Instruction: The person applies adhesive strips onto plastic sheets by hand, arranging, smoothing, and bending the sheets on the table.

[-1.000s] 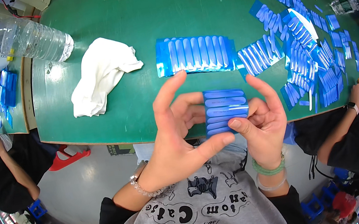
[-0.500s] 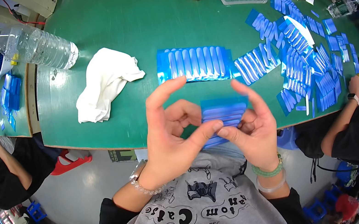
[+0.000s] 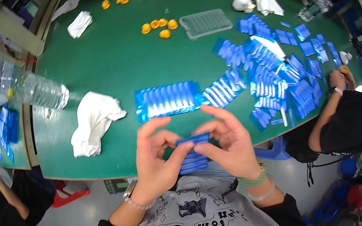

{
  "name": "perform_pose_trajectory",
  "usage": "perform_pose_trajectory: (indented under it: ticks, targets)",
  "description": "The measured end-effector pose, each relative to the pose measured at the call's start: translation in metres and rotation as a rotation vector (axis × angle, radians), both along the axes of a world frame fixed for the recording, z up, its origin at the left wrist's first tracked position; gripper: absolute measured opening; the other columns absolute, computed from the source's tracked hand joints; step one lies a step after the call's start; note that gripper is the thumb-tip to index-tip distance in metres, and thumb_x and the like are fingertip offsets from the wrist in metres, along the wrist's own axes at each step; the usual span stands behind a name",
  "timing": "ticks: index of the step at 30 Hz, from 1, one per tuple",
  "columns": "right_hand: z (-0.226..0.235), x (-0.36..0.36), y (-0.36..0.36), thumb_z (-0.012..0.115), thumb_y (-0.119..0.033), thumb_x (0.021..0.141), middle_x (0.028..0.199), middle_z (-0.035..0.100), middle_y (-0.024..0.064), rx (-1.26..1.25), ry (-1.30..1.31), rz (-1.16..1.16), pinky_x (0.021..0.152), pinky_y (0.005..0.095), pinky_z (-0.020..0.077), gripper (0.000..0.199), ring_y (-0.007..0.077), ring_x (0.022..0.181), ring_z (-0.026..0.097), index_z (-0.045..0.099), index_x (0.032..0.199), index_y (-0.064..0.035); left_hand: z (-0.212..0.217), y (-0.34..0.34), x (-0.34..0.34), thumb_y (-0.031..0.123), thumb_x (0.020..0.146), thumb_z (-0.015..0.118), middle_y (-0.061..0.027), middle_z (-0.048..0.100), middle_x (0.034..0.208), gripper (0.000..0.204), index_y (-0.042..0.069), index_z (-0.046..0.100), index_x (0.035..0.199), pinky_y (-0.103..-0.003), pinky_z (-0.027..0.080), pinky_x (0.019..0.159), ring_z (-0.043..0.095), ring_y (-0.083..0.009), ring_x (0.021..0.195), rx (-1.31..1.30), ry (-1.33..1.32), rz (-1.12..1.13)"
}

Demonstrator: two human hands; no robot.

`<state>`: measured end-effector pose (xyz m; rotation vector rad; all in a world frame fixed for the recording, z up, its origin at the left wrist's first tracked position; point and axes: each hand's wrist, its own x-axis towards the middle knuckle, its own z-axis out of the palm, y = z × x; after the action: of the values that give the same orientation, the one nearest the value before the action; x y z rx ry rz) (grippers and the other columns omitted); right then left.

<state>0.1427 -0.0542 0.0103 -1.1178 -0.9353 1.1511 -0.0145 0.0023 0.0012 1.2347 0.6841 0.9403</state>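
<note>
While both hands squared a small blue stack (image 3: 193, 154) near the table (image 3: 104, 68) edge, left hand (image 3: 158, 161) and right hand (image 3: 229, 145) pinched it shut; laying it by the row (image 3: 167, 100) seemed next.

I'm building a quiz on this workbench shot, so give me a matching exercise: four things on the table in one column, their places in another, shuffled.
Things:
1. small stack of blue foil packets
2. crumpled white cloth
3. clear ribbed plastic tray
4. clear plastic water bottle

Places:
A. far side of the green table, beside orange caps
B. lying at the table's left edge
C. pinched between the left hand and right hand
D. near edge, left of the hands

Pairs: 1-C, 2-D, 3-A, 4-B
</note>
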Motion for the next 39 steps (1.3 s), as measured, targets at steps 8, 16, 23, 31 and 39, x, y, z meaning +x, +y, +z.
perform_pose_trajectory:
  ticks: [8, 16, 23, 31, 39]
  targets:
    - [0.002, 0.002, -0.001, 0.063, 0.008, 0.082, 0.088, 0.063, 0.0059, -0.043, 0.146, -0.154, 0.079, 0.0246, 0.0476, 0.044, 0.0120, 0.087, 0.060, 0.049, 0.123, 0.0018, 0.008, -0.006, 0.001, -0.006, 0.080, 0.067, -0.0120, 0.061, 0.095, 0.072, 0.002, 0.026, 0.139, -0.028, 0.052, 0.076, 0.063, -0.0147, 0.082, 0.114, 0.131, 0.044]
    - [0.001, 0.009, 0.033, 0.067, -0.002, 0.079, 0.104, 0.059, 0.0129, -0.064, -0.432, -0.230, 0.082, 0.0291, 0.0457, 0.039, 0.0172, 0.095, 0.055, 0.057, 0.117, -0.0024, 0.022, 0.057, -0.014, -0.008, 0.077, 0.067, -0.0145, 0.059, 0.106, 0.063, 0.001, 0.039, 0.132, -0.025, 0.052, 0.076, 0.061, -0.0138, 0.088, 0.437, 0.483, 0.183]
    - [0.008, 0.050, 0.016, 0.068, -0.009, 0.077, 0.109, 0.061, 0.0085, 0.116, -1.356, -0.396, 0.087, 0.0395, 0.0403, 0.032, 0.0303, 0.102, 0.049, 0.062, 0.108, -0.0053, 0.019, 0.087, -0.013, 0.006, 0.074, 0.073, -0.0160, 0.060, 0.108, 0.057, 0.003, 0.048, 0.126, -0.037, 0.048, 0.086, 0.058, -0.0283, 0.100, 0.935, 0.827, 0.194]
    - [-0.002, 0.044, -0.019, 0.072, -0.037, 0.074, 0.128, 0.052, 0.0028, -0.032, -1.509, -0.089, 0.095, 0.0424, 0.0261, 0.051, 0.0288, 0.120, 0.039, 0.060, 0.119, -0.0151, 0.023, 0.079, -0.002, 0.018, 0.068, 0.078, -0.0144, 0.047, 0.132, 0.082, 0.008, 0.037, 0.138, -0.045, 0.032, 0.105, 0.042, -0.0357, 0.123, 0.827, 0.905, -0.215]
    - [0.002, 0.041, -0.053, 0.067, -0.042, 0.077, 0.127, 0.051, -0.0007, -0.044, -1.456, 0.109, 0.091, 0.0427, 0.0263, 0.045, 0.0269, 0.118, 0.037, 0.061, 0.117, -0.0200, 0.033, 0.074, 0.012, 0.016, 0.067, 0.077, -0.0113, 0.041, 0.140, 0.077, 0.013, 0.043, 0.135, -0.050, 0.024, 0.110, 0.033, -0.0365, 0.132, 0.817, 0.908, -0.324]
